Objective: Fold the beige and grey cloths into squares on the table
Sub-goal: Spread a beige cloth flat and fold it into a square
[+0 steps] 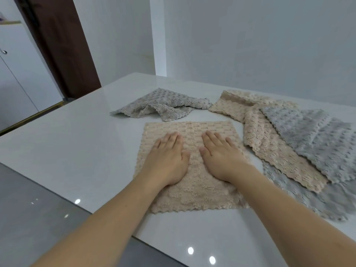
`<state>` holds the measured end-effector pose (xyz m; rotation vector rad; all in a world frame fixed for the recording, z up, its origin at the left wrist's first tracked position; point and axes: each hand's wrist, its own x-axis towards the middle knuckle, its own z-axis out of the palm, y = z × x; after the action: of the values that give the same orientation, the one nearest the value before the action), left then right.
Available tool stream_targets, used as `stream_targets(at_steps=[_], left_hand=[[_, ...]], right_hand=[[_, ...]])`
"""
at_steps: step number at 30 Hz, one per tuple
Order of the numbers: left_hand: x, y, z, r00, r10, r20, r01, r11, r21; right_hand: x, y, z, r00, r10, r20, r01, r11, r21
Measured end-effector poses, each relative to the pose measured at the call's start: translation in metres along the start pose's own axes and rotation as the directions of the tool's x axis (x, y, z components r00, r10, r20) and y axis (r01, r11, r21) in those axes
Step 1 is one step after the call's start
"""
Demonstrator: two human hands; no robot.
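Beige cloth point(192, 182) spread flat near counter point(77, 143) front edge. Head view: left hand point(167, 159) and right hand point(221, 158) press on it, grip wide, fingers straight, holding nothing, likely smoothing before fold. Crumpled grey cloth point(161, 105) beyond toward far edge. Overlapping beige-grey pile point(300, 143) toward right edge, cut by frame; count unclear.

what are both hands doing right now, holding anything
Left hand: open, flat on the beige cloth, holding nothing.
Right hand: open, flat on the same cloth, holding nothing.
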<state>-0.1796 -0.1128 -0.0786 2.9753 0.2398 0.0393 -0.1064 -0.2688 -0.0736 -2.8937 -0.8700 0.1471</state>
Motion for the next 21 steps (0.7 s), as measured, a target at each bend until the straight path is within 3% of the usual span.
stream_targets(at_steps=[7,14,21], left_hand=[[-0.006,-0.014,-0.002,1.000,-0.008,0.015,0.008,1.000,-0.017],[-0.035,-0.064,-0.008,0.993,-0.114,0.026,0.115,0.993,0.000],[-0.038,-0.062,-0.009,0.993,-0.120,0.020,0.120,0.993,-0.021]], right_hand=[[-0.007,0.020,-0.004,0.999,-0.025,0.033,0.026,0.999,-0.024],[-0.020,0.052,-0.004,0.999,0.023,0.043,-0.024,1.000,0.019],[-0.020,0.048,-0.009,0.996,0.046,0.075,-0.050,0.998,0.039]])
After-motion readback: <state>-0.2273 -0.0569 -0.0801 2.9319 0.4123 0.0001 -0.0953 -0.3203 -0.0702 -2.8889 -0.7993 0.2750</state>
